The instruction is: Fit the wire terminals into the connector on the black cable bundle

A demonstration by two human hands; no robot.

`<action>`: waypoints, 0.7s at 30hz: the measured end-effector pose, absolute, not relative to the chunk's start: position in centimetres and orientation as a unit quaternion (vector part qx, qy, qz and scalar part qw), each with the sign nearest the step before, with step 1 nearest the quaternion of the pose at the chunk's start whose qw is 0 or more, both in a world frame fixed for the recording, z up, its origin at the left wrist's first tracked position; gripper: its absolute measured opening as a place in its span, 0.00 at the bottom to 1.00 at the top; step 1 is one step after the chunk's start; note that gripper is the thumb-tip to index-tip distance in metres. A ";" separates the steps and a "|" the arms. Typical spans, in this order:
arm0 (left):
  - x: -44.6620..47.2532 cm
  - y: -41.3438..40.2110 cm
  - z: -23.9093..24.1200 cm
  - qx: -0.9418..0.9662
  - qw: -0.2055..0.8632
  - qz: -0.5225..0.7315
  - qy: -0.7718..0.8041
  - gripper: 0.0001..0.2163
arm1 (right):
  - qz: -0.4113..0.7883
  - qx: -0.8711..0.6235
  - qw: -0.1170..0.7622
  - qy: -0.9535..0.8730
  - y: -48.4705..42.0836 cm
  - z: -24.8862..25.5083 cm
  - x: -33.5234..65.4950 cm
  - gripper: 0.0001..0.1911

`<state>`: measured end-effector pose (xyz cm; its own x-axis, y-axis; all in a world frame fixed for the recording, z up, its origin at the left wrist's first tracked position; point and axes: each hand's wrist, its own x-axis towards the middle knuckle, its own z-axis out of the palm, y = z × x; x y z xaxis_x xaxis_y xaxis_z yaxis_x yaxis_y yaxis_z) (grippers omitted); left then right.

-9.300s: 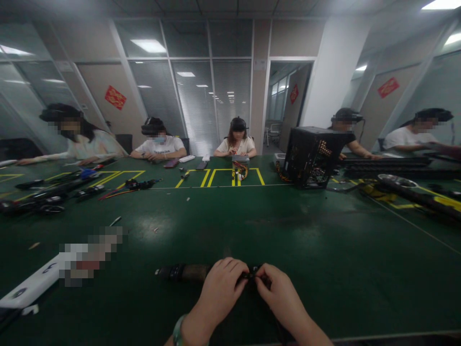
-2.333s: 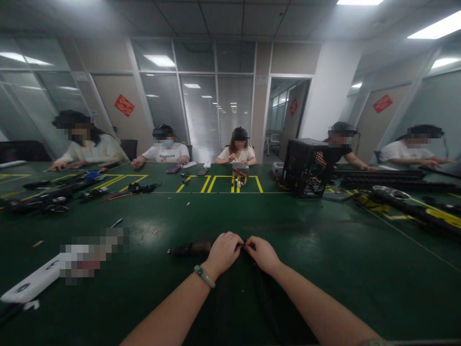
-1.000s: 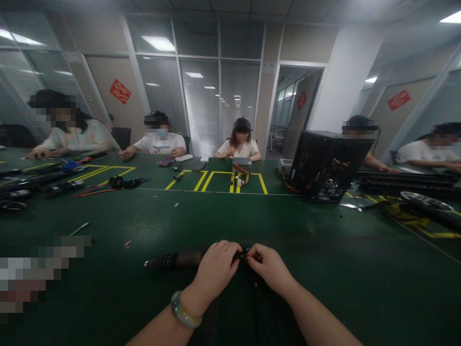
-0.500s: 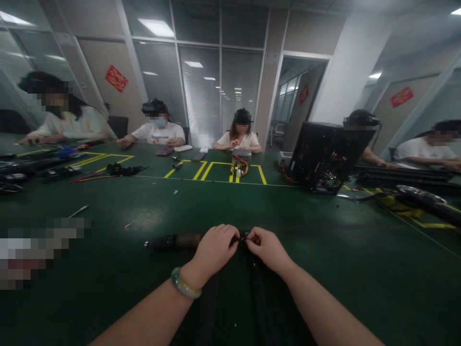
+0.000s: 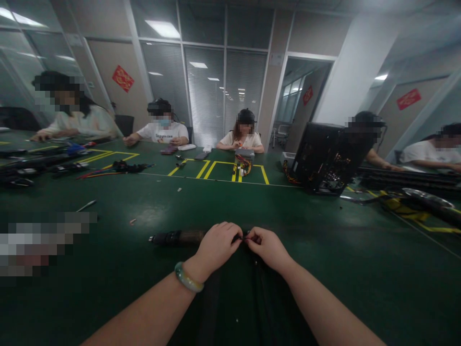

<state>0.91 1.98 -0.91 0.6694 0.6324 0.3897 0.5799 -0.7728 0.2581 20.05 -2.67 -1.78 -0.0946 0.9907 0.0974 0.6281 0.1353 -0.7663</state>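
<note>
A dark, slim cylindrical tool with a metal tip, which looks like an electric screwdriver [image 5: 178, 238], lies on the green table with its tip to the left. My left hand [image 5: 221, 245] is closed at its right end, covering that part. Close beside it, my right hand [image 5: 264, 245] is closed in a pinch. The fingertips of both hands nearly meet over something small and dark, too small and shaded to name. Below the right hand a thin black cable [image 5: 257, 283] runs toward me across the table.
A black computer case [image 5: 319, 158] stands at the back right. Cables with coloured wires [image 5: 126, 166] lie at the left. A small power supply with wires [image 5: 245, 154] sits near a person [image 5: 245, 139] opposite. Other people sit around the table. A thin white stick [image 5: 86, 205] lies left.
The whole view has shifted slightly, with the scene moving a little to the right. Both hands keep almost the same pose at the tool's right end.
</note>
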 end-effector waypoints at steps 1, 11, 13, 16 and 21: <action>0.9 1.9 -0.9 0.913 0.055 0.234 0.330 0.03 | 0.284 -0.592 0.320 -0.683 -2.6 -1.8 20.0 0.05; 0.8 1.8 -0.8 0.911 0.048 0.226 0.342 0.05 | 0.291 -0.583 0.336 -0.680 -2.7 -1.5 19.9 0.06; 0.8 1.7 -0.7 0.913 0.044 0.219 0.340 0.04 | 0.291 -0.583 0.337 -0.680 -2.6 -1.7 19.9 0.06; 0.8 1.7 -0.5 0.917 0.045 0.219 0.331 0.02 | 0.302 -0.581 0.337 -0.676 -2.5 -1.9 19.9 0.06; 0.8 1.7 -0.4 0.918 0.046 0.223 0.325 0.03 | 0.290 -0.594 0.323 -0.677 -2.5 -1.7 19.8 0.06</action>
<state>0.84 1.68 -0.44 0.6893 0.6170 0.3796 0.5757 -0.7847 0.2300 19.82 -2.48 -1.69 -0.0858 0.9918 0.0943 0.6169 0.1272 -0.7767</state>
